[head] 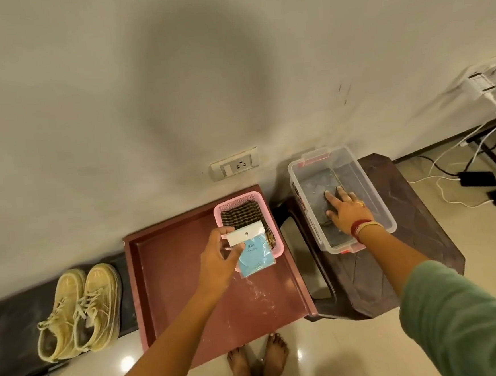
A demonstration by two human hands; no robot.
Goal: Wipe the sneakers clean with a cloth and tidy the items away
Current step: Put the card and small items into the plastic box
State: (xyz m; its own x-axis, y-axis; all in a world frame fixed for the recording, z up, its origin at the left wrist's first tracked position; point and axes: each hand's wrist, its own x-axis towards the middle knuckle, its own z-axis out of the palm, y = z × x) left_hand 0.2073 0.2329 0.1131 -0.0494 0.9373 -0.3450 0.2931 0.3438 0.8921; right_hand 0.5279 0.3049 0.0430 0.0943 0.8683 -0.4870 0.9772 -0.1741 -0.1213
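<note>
A pair of pale yellow sneakers [78,312] stands on a dark mat [11,325] at the left. My left hand [217,260] pinches a clear packet with a white header and blue card [253,251] over the front edge of a pink basket [217,212], which holds a checked cloth [243,215]. The basket sits on a reddish-brown low table [174,282]. My right hand [345,210] reaches inside a clear plastic box [302,171] with red latches and lies with straight fingers on a dark grey item [319,188] at its bottom.
The clear box stands on a dark brown plastic stool [407,234] to the right of the table. A wall socket [234,163] is behind the table. Cables, chargers [477,178] and a power strip lie on the tiled floor at the far right. My bare feet [259,362] stand in front of the table.
</note>
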